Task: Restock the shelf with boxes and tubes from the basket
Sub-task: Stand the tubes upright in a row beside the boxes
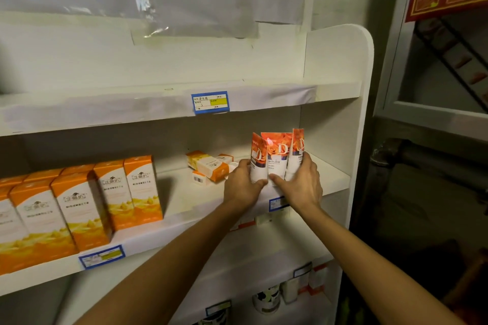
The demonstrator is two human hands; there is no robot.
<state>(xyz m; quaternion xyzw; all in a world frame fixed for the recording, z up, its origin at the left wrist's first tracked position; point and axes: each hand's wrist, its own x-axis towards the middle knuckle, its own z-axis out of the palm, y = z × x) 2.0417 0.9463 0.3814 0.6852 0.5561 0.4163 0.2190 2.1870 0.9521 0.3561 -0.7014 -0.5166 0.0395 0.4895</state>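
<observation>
- 3 tubes (276, 157) upright, crimp ends up, bunched on middle shelf (184, 200) near its right end.
- Left hand (244, 187) and right hand (301, 183) curl round them from both sides, likely squaring the row.
- Small boxes (208, 165) lie loose just behind; tall boxes (87, 203) fill the left.
- Basket not in view.

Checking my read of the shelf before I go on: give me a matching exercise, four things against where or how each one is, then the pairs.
Things
1. three orange-and-white tubes
2. tall orange-and-white boxes
3. small orange boxes
4. blue-framed price tag

Places or states
A. lying flat at the back of the middle shelf
B. stuck on the front edge of the upper shelf
C. upright, held between left hand and right hand
D. standing in rows at the left of the middle shelf

Pairs: 1-C, 2-D, 3-A, 4-B
</observation>
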